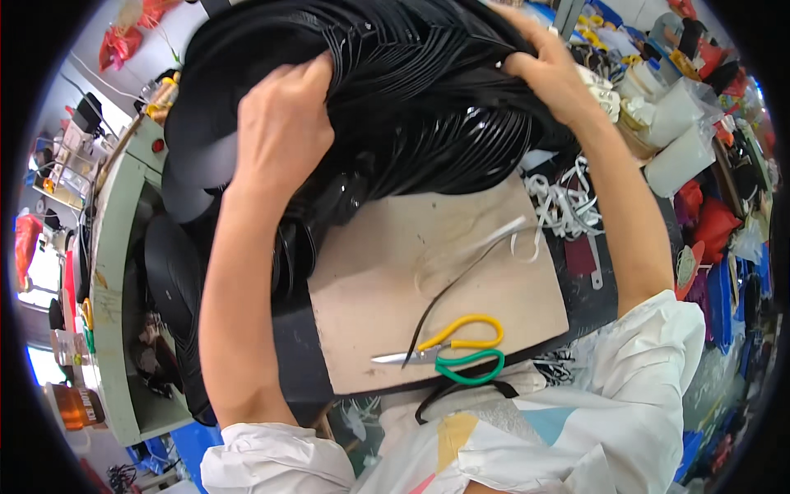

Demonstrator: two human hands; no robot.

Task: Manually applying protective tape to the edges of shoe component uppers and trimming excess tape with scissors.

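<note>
A large heap of glossy black pieces (pixel 420 58) with many thin strap-like edges lies in front of me; what kind of pieces they are I cannot tell. My left hand (pixel 285 123) is closed on the heap's left part, its fingertips hidden among the strips. At the far right edge, my right hand (pixel 547 70) grips the heap with the thumb on top, and its other fingers are partly hidden. Below the heap lies a tan board (pixel 362 305). On it rest scissors (pixel 444 350) with one yellow and one green handle, and a thin dark strip (pixel 448 288).
White strips (pixel 564 202) lie tangled right of the board, beside a dark red piece (pixel 580 255). A pale green cabinet (pixel 119 239) stands at left. Smooth black rounded pieces (pixel 169 267) hang down near it. Translucent containers (pixel 679 152) and colourful bags crowd the right side.
</note>
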